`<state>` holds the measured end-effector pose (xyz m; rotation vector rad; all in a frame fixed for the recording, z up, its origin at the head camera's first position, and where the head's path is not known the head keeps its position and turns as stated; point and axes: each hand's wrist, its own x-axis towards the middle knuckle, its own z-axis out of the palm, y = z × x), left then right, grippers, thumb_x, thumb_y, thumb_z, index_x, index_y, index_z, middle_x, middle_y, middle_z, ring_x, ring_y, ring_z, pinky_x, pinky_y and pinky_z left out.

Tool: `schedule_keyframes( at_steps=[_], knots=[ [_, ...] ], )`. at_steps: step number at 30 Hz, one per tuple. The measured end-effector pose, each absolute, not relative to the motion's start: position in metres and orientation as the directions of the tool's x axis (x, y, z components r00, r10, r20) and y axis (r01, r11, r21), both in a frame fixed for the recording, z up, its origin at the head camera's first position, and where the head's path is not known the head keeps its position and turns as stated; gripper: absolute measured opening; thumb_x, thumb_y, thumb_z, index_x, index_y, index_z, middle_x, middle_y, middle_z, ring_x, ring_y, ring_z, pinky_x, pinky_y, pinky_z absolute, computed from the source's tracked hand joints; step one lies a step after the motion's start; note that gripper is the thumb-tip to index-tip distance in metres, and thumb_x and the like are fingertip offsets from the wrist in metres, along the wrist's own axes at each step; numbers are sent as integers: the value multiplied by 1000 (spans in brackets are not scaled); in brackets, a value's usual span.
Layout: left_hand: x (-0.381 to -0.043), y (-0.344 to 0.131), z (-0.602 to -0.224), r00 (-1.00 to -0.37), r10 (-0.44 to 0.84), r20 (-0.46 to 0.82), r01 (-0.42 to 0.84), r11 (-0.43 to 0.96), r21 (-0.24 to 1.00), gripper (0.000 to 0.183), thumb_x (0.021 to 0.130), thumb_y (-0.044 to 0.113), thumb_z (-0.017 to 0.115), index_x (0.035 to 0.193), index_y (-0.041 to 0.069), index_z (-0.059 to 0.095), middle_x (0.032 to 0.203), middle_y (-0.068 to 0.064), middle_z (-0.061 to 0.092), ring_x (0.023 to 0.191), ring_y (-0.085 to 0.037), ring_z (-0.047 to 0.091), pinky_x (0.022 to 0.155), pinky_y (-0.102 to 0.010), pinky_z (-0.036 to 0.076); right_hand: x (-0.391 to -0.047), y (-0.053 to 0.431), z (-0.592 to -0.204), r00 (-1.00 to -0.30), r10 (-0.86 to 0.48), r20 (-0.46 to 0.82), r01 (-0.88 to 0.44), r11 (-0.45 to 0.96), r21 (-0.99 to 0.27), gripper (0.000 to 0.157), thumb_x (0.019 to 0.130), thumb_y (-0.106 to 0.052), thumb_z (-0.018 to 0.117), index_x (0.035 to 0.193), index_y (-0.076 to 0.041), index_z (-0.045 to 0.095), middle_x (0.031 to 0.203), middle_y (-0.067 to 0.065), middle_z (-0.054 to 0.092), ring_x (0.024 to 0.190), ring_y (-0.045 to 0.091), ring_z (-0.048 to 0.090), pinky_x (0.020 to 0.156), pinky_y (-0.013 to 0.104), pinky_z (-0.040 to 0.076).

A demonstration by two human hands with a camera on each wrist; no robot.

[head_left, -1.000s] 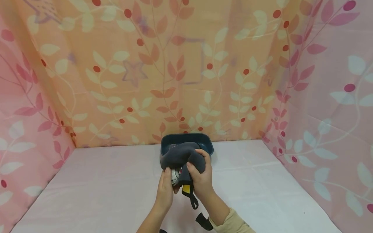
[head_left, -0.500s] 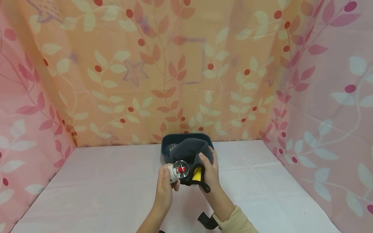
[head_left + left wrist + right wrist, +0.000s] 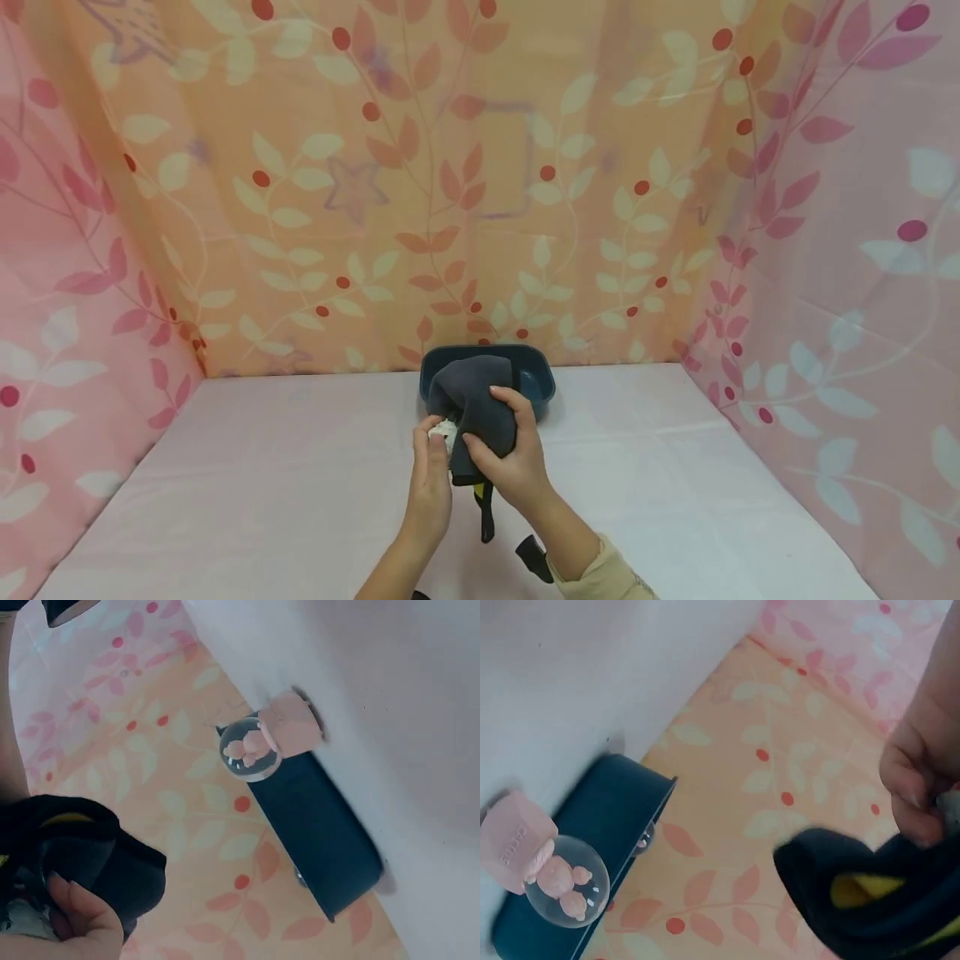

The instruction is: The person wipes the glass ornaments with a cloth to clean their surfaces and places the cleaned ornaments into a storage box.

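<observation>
My left hand (image 3: 429, 487) holds a small snow globe (image 3: 444, 432) by its whitish base, low in front of the bin. A dark grey cloth mitt (image 3: 480, 400) with black trim, yellow lining and a black hanging loop lies against the globe, hiding its dome in the head view. My right hand (image 3: 521, 467) grips that mitt, thumb on the near side and fingers over the top. In the left wrist view the left fingers (image 3: 86, 911) curl at the globe beside the mitt's dark edge.
A dark teal bin (image 3: 542, 379) stands at the back of the white table, against the flowered curtain. Before it stands a pink snow globe (image 3: 291, 724), hidden in the head view. Another clear globe (image 3: 643, 838) shows over the bin's rim. A black strap (image 3: 534, 558) hangs by the right wrist.
Half a second ago the globe's clear dome with a red figure showed beside the mitt. The right hand has since brought the mitt left, over the dome. Both hands keep their holds.
</observation>
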<state>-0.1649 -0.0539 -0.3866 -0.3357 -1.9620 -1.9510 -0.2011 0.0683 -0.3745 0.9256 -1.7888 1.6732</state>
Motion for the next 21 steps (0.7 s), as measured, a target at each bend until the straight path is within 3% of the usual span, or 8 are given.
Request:
schedule_keyframes(
  at_steps=[2,4,6,10,12,14,18,21],
  knots=[
    [-165,-56,-385,-911,-78,404,402,43,915,43,108,27,21,134,-6,32,134,-23,41,125,-34,39,99,-50,34,-204,68,-377,-560,-86,824,-828,27,-560,56,77,6,71,125,-7,44,118,15,52,93,18,54,74,31,50],
    [-166,-59,-381,-923,-65,379,375,73,924,44,107,28,25,130,-7,40,120,-18,50,110,-30,50,91,-44,42,-207,69,-380,-455,-54,889,-890,39,-454,48,82,-2,72,122,-4,45,113,16,54,90,20,54,76,30,49],
    [-167,-63,-375,-944,-25,328,324,86,942,45,107,31,28,121,-6,49,99,-11,55,84,-23,55,73,-34,47,-210,71,-381,-337,-41,941,-941,53,-335,43,87,-12,70,121,-1,46,110,16,55,87,22,54,78,30,48],
    [-168,-68,-365,-981,91,174,178,41,983,52,106,42,26,107,-3,52,70,-3,51,52,-15,48,50,-25,42,-213,75,-379,-176,-76,982,-981,93,-168,40,91,-23,65,120,-3,47,104,18,57,85,27,54,82,33,46],
    [-169,-68,-364,-986,110,123,125,11,992,54,106,45,24,109,-3,50,68,-3,51,48,-14,46,48,-25,41,-213,75,-378,-175,-125,977,-982,88,-165,41,92,-24,65,123,-6,46,106,20,56,89,28,53,83,36,45],
    [-168,-68,-365,-986,78,144,147,28,989,50,107,41,26,114,-4,47,71,-4,50,49,-13,44,48,-25,41,-211,75,-376,-218,-176,960,-975,69,-209,45,92,-27,65,127,-9,45,110,21,53,95,29,52,84,38,45],
    [-166,-66,-373,-957,-2,291,290,83,953,44,107,30,31,126,-8,43,98,-12,55,78,-18,55,68,-29,49,-205,73,-375,-340,-212,916,-940,53,-337,51,92,-32,66,132,-11,42,115,23,51,97,29,54,82,38,49],
    [-165,-64,-380,-921,-14,390,386,109,916,42,106,24,32,132,-9,39,117,-18,54,104,-23,54,84,-33,48,-202,72,-376,-402,-170,900,-915,60,-398,47,92,-29,67,128,-9,44,110,21,55,91,27,57,78,36,51]
  ],
)
